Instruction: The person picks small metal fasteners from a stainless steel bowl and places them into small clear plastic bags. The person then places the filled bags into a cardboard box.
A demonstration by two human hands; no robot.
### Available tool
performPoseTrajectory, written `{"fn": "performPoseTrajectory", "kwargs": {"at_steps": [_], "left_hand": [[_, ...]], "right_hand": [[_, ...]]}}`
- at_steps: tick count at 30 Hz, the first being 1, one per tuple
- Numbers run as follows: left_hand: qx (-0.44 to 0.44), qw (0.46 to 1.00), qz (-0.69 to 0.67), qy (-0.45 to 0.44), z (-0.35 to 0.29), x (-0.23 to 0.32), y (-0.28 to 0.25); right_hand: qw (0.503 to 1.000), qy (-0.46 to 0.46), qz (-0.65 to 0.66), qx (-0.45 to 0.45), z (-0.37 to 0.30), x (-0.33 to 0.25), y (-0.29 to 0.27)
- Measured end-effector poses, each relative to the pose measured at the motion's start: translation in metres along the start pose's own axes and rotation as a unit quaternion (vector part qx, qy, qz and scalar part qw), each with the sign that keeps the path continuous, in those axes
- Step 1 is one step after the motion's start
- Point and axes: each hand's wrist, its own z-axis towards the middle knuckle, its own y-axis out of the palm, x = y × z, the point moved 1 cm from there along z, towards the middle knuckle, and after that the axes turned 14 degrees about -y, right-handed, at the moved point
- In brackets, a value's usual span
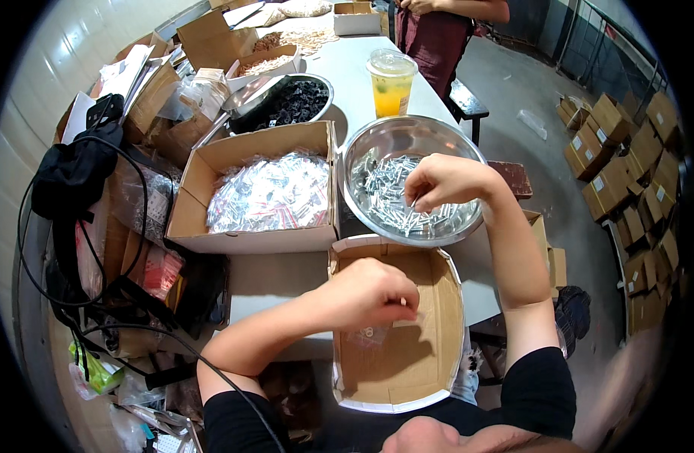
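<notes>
A steel bowl (354, 204) holds a heap of silvery screws (396, 181). Reaching into it from the right, my right hand (451, 183) has its fingertips pinched together just over the screws; whatever is in the pinch is too small to make out. My left hand (373, 294) hovers over a shallow cardboard box (407, 370) in front of me. Its fingers are curled closed, and what they hold, if anything, is hidden. A small clear plastic bag (368, 334) with pale ring-shaped bits lies in that box below the left hand.
Left of the bowl stands a carton (252, 240) full of small clear packets (271, 192). Behind are a bowl of black parts (298, 102) and a cup of yellow drink (392, 83). A black cable (234, 381) crosses my left arm. Another person (430, 45) stands at the far end.
</notes>
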Motion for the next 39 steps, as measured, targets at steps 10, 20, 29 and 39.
{"fn": "performPoseTrajectory", "kwargs": {"at_steps": [10, 20, 29, 39], "left_hand": [[0.215, 0.967, -0.123, -0.061, 0.008, -0.015, -0.001], [0.172, 0.929, -0.276, -0.175, 0.005, -0.033, 0.001], [0.207, 0.912, -0.341, -0.094, 0.013, -0.032, 0.005], [0.161, 0.872, -0.446, -0.12, 0.01, -0.034, 0.004]], "right_hand": [[0.987, -0.019, 0.139, 0.08, -0.013, -0.017, -0.014], [0.966, -0.072, 0.227, 0.097, -0.013, -0.027, -0.01], [0.957, -0.2, 0.2, 0.059, -0.011, -0.049, 0.006], [0.936, -0.221, 0.271, 0.048, -0.013, -0.062, 0.012]]}}
